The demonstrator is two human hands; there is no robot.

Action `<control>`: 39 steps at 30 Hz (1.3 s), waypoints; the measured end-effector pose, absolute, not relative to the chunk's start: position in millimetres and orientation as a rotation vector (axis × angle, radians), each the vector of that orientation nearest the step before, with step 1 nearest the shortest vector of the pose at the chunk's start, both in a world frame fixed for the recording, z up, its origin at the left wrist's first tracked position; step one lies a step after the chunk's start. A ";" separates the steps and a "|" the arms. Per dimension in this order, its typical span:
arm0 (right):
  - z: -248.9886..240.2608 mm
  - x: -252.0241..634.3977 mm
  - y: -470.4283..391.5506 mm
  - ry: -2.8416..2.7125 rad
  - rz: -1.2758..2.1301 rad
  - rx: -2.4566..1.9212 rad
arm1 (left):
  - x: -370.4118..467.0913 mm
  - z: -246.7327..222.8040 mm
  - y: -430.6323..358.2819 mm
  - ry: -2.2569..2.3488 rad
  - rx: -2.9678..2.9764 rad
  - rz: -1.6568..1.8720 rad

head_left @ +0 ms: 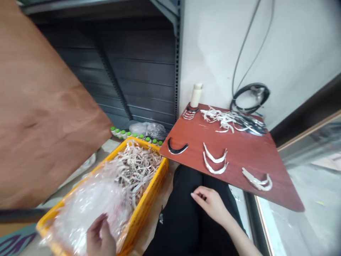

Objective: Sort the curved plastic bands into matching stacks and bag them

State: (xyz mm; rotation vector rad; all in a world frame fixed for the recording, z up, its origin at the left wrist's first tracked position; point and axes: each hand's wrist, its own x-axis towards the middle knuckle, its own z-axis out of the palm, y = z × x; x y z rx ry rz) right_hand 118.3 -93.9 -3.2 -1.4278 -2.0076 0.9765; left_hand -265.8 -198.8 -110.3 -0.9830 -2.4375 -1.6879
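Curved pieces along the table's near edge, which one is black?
The leftmost piece, by the table's near left corner; the other curved pieces there are white.

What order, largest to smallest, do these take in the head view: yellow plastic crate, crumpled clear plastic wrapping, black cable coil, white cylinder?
1. Yellow plastic crate, cut off by the bottom edge
2. Clear plastic wrapping inside it
3. Black cable coil
4. White cylinder

Glossy plastic bag [92, 201], smooth wood-look tabletop [193, 137], matt trousers [181, 220]
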 end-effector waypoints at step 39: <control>65.2 311.9 167.7 -1.890 0.104 -1.859 | 20.2 -27.0 -49.1 -1.316 -2.981 -1.556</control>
